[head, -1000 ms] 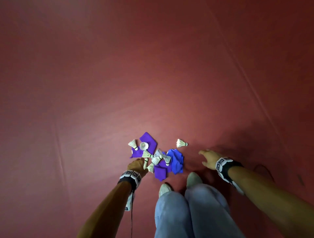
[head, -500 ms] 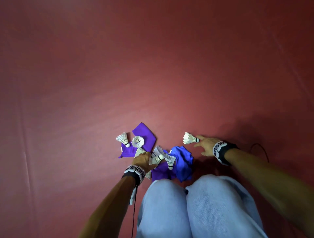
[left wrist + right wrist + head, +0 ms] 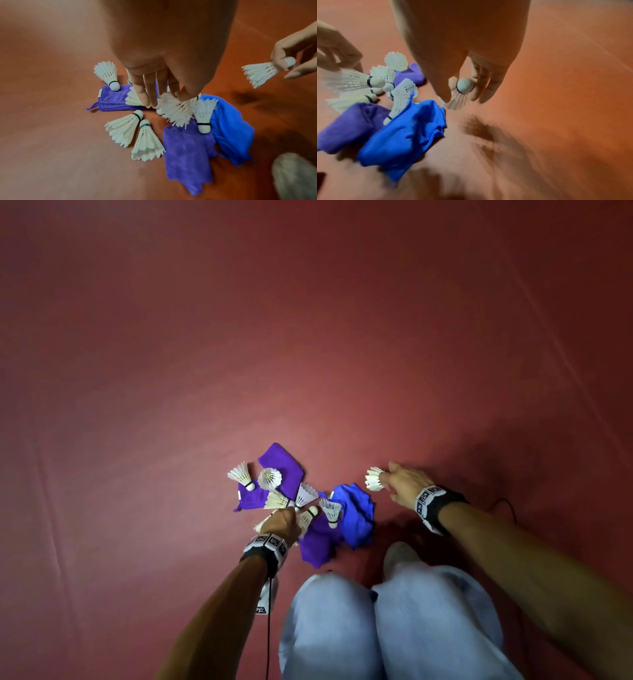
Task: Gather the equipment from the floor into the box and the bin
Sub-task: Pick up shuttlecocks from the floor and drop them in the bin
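Several white shuttlecocks lie in a heap on the red floor, on and around two purple cloths and a crumpled blue cloth. My left hand reaches into the heap, and its fingertips grip one shuttlecock by the feathers. To the right of the heap my right hand pinches a single shuttlecock by its cork, just off the floor. No box or bin is in view.
The red mat floor spreads bare on all sides of the heap. My knees in light blue trousers and a pale shoe are close behind the cloths. A black cable hangs from my left wrist band.
My right hand has moved forward to the lone shuttlecock at the right and picked it up. My left hand has stayed in the heap. I have crouched lower.
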The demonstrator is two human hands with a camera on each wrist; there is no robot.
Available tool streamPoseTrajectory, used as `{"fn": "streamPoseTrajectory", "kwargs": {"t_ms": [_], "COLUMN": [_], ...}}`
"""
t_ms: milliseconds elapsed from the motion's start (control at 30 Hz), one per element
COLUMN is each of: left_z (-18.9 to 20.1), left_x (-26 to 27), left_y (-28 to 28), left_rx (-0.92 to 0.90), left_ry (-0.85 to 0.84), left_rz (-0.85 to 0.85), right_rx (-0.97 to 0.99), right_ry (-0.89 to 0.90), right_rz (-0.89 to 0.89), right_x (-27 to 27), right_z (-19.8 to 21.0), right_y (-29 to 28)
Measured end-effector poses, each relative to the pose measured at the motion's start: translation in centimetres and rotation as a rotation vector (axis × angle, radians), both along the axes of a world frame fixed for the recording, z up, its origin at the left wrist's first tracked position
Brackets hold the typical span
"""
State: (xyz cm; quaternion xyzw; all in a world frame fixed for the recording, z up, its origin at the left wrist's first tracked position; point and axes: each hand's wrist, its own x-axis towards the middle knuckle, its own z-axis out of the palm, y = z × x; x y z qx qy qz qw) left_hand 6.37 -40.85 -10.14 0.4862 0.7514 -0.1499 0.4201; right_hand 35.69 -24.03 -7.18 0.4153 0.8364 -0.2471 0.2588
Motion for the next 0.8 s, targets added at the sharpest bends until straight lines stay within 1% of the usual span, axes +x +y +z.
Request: {"fn": "streamPoseTrajectory", "kwargs": {"t_ms": [67,133,200,233,300,333,433,533,600,700,800], "left_z": [2.8,6.9,11.2,13.4,19.1,22.3,32.7,43.2,49.9,59.1,66.4], "left_x": [0.7,1.4,1.8,1.8,1.9,2.1,3.7,6.2,8.1,10.7,12.1], "left_y": [-0.6,-0.6,-0.6,-0.5,0.1,0.6,2.8,4.6,5.6,6.4,6.3], "left_rx": [0.006,0.028,0.064,0.08,0.06,0.058,0.122,0.222,0.283,0.37,0.443], "left_ry": [-0.003,-0.018,-0.029,-0.041,-0.062,-0.065,-0.123,-0.222,-0.283,-0.338,-0.391], "left_rz": [0.034,0.041,0.061,0.063,0.055,0.048,0.044,0.017,0.021,0.041,0.067], "right_rx": [0.026,0.045,0.025,-0.004,-0.063,-0.1,-0.237,-0.308,-0.364,-0.442,-0.461], "right_ry": [0.015,0.011,-0.009,-0.003,0.059,0.11,0.343,0.565,0.733,0.942,1.101], "right_rz": [-0.052,-0.102,-0.169,-0.231,-0.423,-0.546,-0.905,-1.127,-1.244,-1.322,-1.352], "right_x": [0.5,1.0,1.8,2.2,2.8,2.9,2.5,1.4,0.8,0.8,0.7], "right_z": [2.8,6.1,10.1,12.1,16.8,19.4,27.4,37.5,44.6,53.8,60.9], "right_y": [-0.9,-1.5,-2.0,-2.3,-2.7,-2.9,-3.5,-3.7,-3.7,-4.3,-5.3]}}
